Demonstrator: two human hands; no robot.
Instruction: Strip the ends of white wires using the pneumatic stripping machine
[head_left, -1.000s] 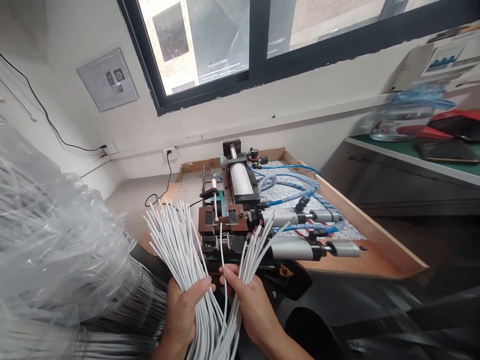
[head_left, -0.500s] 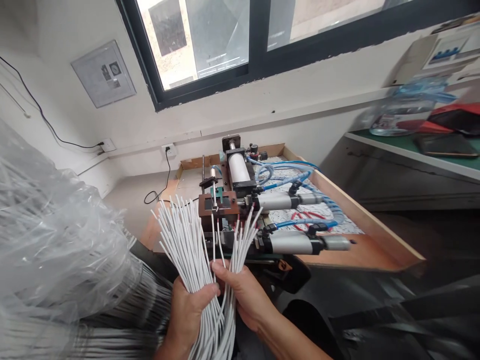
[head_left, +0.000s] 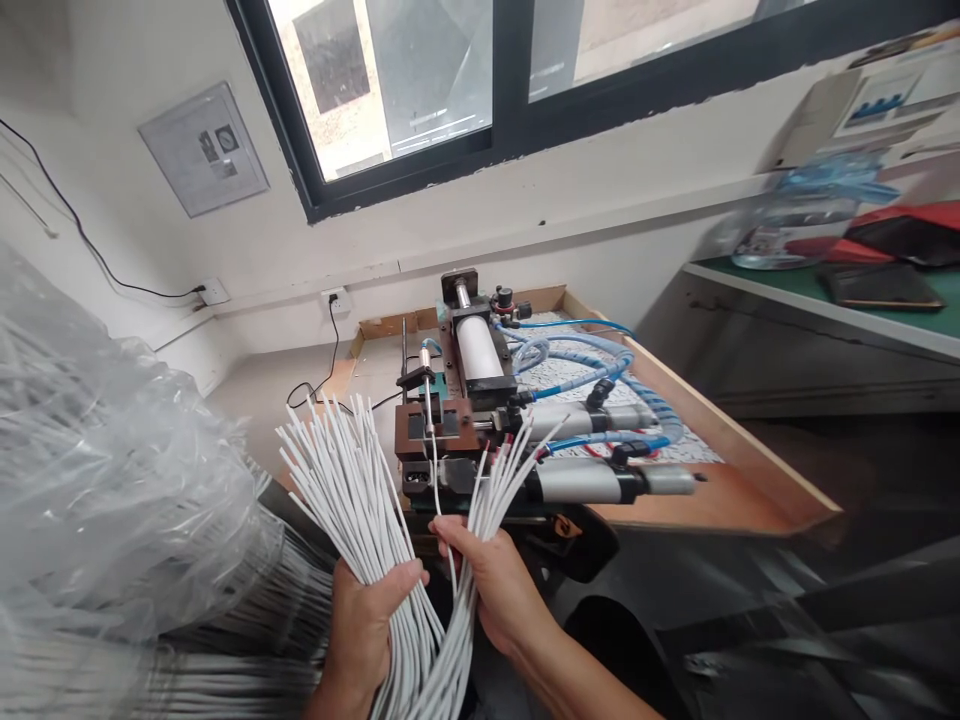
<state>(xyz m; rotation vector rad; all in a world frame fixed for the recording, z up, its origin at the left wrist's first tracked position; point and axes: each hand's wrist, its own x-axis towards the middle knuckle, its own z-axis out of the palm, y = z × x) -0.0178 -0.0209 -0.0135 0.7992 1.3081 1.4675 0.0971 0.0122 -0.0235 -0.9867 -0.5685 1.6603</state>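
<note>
My left hand (head_left: 371, 615) is closed around a thick bundle of white cables (head_left: 349, 490), whose ends fan out up and to the left. A thinner bunch of white cables (head_left: 491, 500) lies in my right hand (head_left: 487, 575), leaning to the right. Between its thumb and forefinger my right hand also pinches one single cable (head_left: 436, 480), which stands up toward the brown block (head_left: 437, 425) of a pneumatic machine. The cable's tip is at or just in front of that block; whether it is inside I cannot tell. Both bunches merge below my hands.
Silver air cylinders (head_left: 577, 485) and blue hoses (head_left: 615, 350) sit in a wooden-edged tray (head_left: 739, 435). At left, plastic wrap (head_left: 127, 480) covers more cables. A green-topped shelf (head_left: 802, 285) on the right carries a water bottle (head_left: 802, 215). A window (head_left: 397, 80) is above.
My hands have moved apart, the left bundle shifting left and the right bunch tilting further right. One cable now stands alone between them, held by my right fingertips.
</note>
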